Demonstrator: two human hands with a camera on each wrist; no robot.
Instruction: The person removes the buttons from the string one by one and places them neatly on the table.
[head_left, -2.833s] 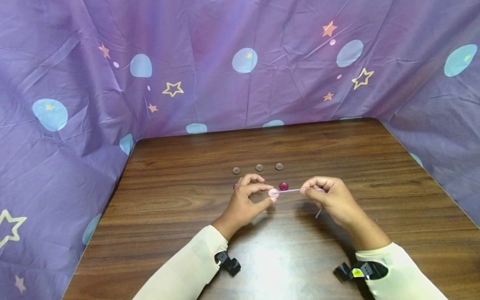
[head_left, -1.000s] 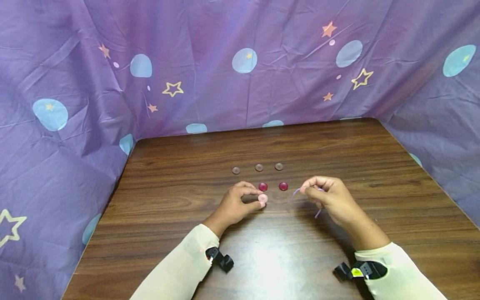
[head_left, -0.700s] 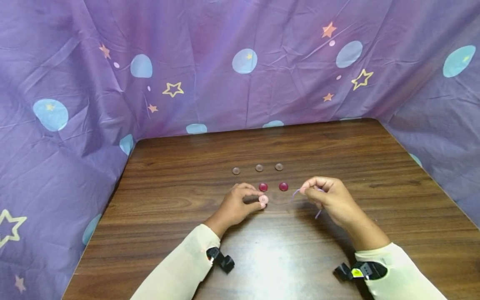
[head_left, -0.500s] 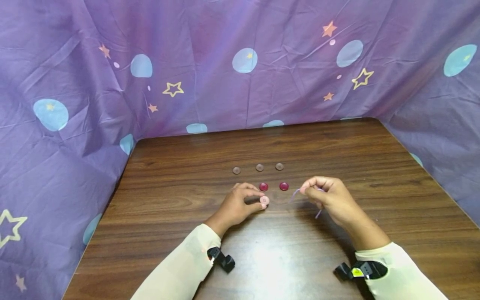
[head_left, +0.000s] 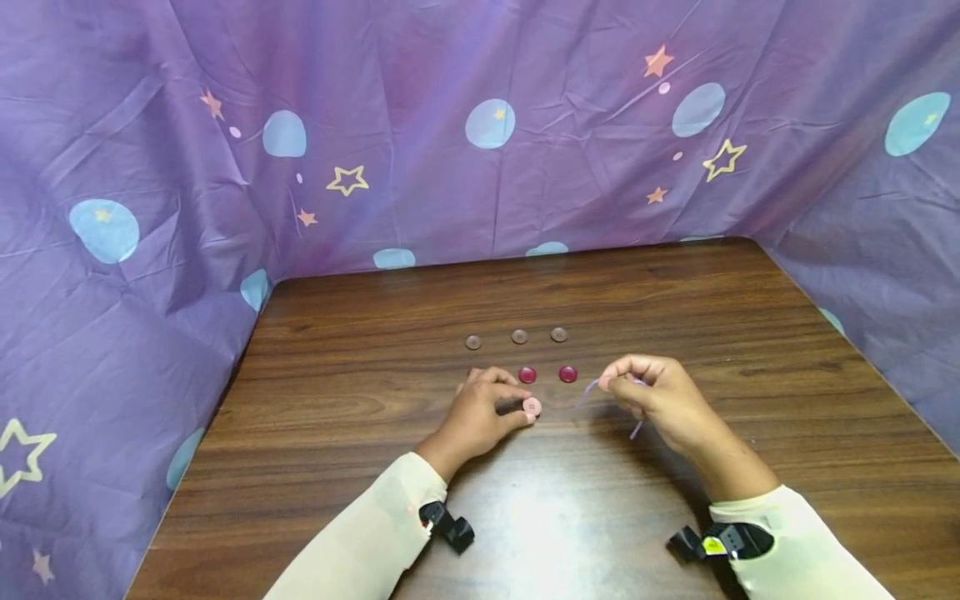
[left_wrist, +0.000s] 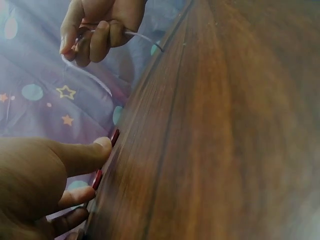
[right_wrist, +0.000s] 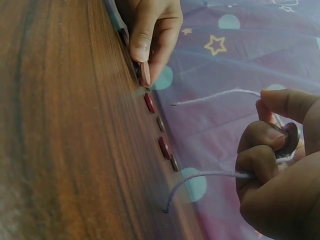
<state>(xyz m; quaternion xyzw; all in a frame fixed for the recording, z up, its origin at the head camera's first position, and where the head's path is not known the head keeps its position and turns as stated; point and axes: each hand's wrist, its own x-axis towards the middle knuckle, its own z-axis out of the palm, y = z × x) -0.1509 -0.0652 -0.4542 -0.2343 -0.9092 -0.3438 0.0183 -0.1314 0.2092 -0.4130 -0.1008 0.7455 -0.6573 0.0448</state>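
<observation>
Between thumb and index finger, my left hand (head_left: 480,417) pinches a pink four-hole button (head_left: 532,407), low over the wooden table with its face up. In the right wrist view that button (right_wrist: 145,74) stands apart from the string. My right hand (head_left: 660,396) pinches a pale purple string (head_left: 588,390) near one end, and the free tip droops toward the left hand. The string's other end hangs below the curled fingers. A dark brownish button (right_wrist: 291,139) sits within the right hand's fingers beside the string, partly covered by them.
Two dark red buttons (head_left: 567,374) lie just beyond the left hand, and a third peeks out behind its fingers. Farther back, brown buttons (head_left: 519,337) form a row on the table (head_left: 375,317). A purple patterned cloth (head_left: 420,192) hangs around the table.
Earlier the string reached the pink button; now they are apart. The left hand drew the button left, then shifted it slightly right and nearer. The right hand stayed about still.
</observation>
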